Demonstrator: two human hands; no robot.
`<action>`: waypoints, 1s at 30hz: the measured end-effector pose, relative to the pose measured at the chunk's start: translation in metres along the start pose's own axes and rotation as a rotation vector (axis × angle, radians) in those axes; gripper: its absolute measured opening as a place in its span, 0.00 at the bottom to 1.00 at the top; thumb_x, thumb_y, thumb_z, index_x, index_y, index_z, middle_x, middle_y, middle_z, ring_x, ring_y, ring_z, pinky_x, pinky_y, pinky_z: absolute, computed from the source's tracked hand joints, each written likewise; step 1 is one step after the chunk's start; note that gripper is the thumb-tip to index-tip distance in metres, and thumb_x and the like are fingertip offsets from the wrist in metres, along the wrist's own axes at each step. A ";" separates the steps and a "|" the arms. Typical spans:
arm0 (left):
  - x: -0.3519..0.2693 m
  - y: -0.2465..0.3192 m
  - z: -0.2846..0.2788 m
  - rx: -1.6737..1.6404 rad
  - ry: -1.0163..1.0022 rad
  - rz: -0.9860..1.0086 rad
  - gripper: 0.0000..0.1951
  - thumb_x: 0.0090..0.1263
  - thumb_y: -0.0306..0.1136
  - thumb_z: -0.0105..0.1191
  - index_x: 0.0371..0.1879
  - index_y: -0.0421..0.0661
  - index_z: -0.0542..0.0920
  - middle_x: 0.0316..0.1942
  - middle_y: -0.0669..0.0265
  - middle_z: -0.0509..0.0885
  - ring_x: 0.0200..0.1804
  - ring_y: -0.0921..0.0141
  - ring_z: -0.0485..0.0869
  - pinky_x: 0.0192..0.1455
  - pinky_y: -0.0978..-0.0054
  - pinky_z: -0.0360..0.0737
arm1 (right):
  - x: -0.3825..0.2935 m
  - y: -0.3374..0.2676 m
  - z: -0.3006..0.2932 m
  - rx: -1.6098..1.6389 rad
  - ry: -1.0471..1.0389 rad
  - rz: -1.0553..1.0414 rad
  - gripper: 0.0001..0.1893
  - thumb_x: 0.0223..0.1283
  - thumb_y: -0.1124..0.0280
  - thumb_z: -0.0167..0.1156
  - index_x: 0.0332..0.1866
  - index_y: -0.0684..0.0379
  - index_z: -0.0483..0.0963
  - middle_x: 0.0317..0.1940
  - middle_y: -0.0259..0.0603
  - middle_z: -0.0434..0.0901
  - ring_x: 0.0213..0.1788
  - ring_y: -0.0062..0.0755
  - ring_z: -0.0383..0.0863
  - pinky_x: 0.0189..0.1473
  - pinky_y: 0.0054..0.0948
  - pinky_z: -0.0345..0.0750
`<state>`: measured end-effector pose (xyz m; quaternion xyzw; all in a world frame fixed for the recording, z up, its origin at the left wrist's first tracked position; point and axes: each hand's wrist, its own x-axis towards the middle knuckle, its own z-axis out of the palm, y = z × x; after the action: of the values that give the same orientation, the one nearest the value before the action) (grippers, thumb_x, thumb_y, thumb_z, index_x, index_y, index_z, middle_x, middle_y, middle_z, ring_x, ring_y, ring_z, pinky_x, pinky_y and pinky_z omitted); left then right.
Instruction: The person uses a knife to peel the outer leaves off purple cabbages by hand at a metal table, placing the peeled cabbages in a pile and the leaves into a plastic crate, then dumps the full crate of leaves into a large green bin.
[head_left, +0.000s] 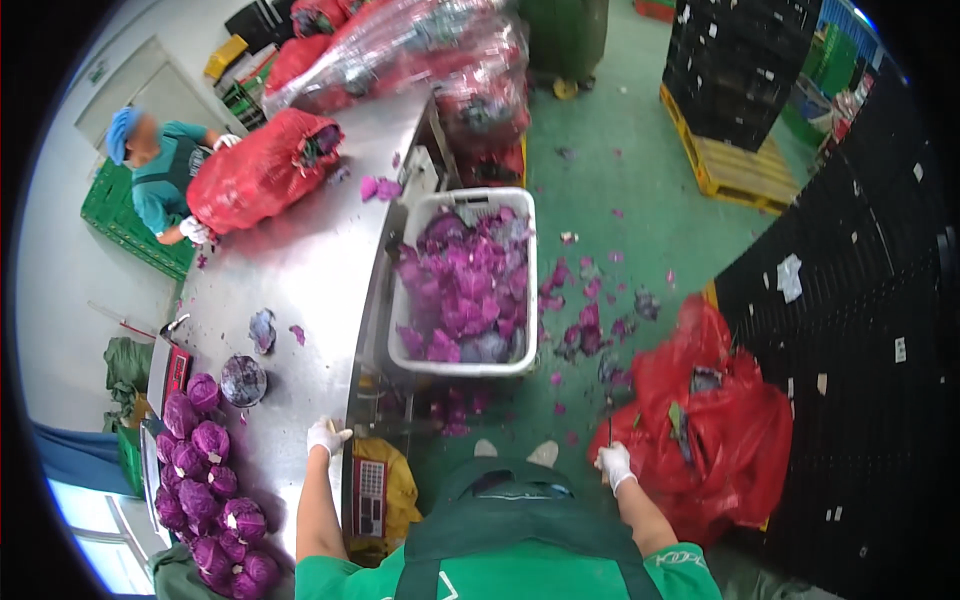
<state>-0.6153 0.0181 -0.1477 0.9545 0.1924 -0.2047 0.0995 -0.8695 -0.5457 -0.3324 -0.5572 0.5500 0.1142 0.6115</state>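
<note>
My left hand (328, 436), in a white glove, rests at the near edge of the stainless steel table (315, 300), its thumb spread from the fingers. In my gloved right hand (616, 465) is a knife (610, 429), its thin blade pointing away from me, beside a red plastic sack (705, 450). A dark, untrimmed red cabbage (244, 381) sits on the table left of my left hand. Several trimmed purple cabbages (199, 502) are heaped along the table's left side. Before me a white plastic basket (461, 368) holds loose purple leaves (469, 289).
Across the table a co-worker (161, 165) handles a red mesh sack (262, 172) of cabbages. Fallen leaves (589, 330) litter the green floor. Stacked black crates (847, 315) line the right. A scale (176, 367) stands by the heap; wrapped sacks (420, 60) lie at the back.
</note>
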 end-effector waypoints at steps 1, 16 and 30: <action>-0.023 0.042 -0.015 -0.006 -0.041 -0.005 0.26 0.47 0.42 0.73 0.44 0.44 0.79 0.41 0.52 0.84 0.43 0.57 0.84 0.46 0.66 0.81 | -0.003 0.005 -0.006 -0.106 0.040 0.014 0.06 0.54 0.76 0.53 0.35 0.56 0.65 0.16 0.36 0.69 0.14 0.28 0.70 0.12 0.34 0.64; -0.010 0.013 -0.029 -0.221 -0.222 0.089 0.20 0.55 0.37 0.70 0.32 0.42 0.69 0.20 0.63 0.77 0.20 0.69 0.76 0.21 0.70 0.75 | -0.057 -0.017 0.012 -0.251 0.130 0.061 0.16 0.51 0.65 0.55 0.44 0.62 0.72 0.38 0.53 0.80 0.37 0.48 0.82 0.39 0.39 0.80; 0.070 0.205 0.007 0.256 -0.661 0.387 0.12 0.64 0.34 0.61 0.36 0.45 0.71 0.22 0.67 0.77 0.21 0.72 0.75 0.23 0.74 0.74 | -0.169 0.098 0.042 0.096 0.626 0.386 0.14 0.53 0.70 0.52 0.44 0.63 0.75 0.44 0.58 0.79 0.49 0.55 0.79 0.51 0.44 0.76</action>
<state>-0.4746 -0.1467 -0.1612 0.8605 -0.0602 -0.5006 0.0728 -0.9824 -0.3976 -0.2610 -0.4220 0.8101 0.0255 0.4062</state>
